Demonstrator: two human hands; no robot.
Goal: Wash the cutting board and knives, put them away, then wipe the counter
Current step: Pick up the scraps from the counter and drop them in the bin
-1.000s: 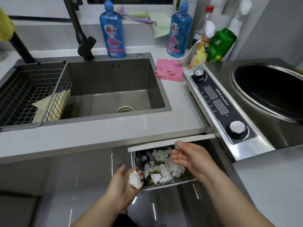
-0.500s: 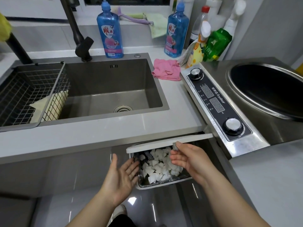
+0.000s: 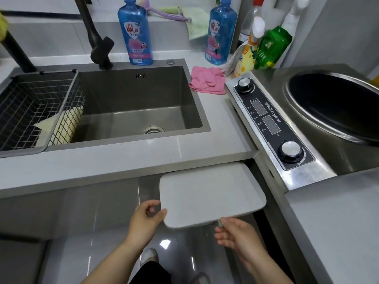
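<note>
Head view: we've got the white board (image 3: 211, 193) held flat in front of the cabinet, just under the counter (image 3: 127, 154) edge, below and right of the sink (image 3: 131, 103). Our left hand (image 3: 146, 219) curls round its near left corner, thumb on top. Our right hand (image 3: 238, 232) sits at the near edge, fingers bent, pinching something small and grey there, can't tell what. Pink cloth (image 3: 207, 83) lies on the counter between the sink and cooker (image 3: 272, 128).
</note>
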